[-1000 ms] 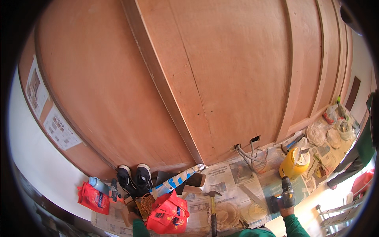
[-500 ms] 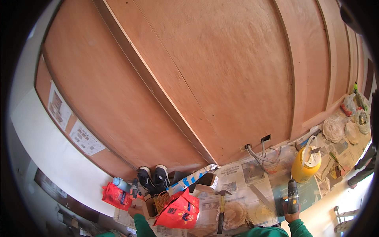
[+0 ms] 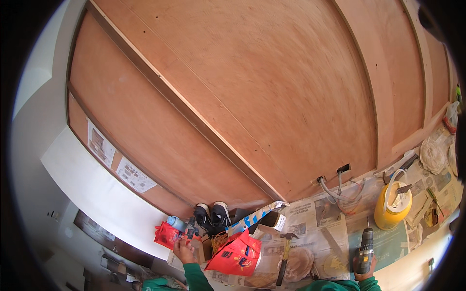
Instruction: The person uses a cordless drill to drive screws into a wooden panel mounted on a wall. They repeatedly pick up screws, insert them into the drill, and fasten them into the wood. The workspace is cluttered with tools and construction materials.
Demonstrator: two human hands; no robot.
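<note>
At the lower right, above the newspapers (image 3: pixel 310 218) spread on the floor, the right hand (image 3: pixel 363 272) is closed around a cordless drill (image 3: pixel 365 251), its bit pointing up. The left hand (image 3: pixel 183 250) reaches with loose, partly open fingers and touches a red bag (image 3: pixel 166 234). A hammer (image 3: pixel 285 252) lies between the hands, near a yellow canister (image 3: pixel 391 208).

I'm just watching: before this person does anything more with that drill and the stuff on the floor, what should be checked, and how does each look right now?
1. Right hand has a firm grip on the cordless drill: ok.
2. Bit fitted in the drill: cannot tell, too small.
3. Left hand free, by the small red bag: ok.
4. Hammer lying flat on the newspaper: ok.
5. Loose wires at the plywood wall safe: cannot tell.
</note>
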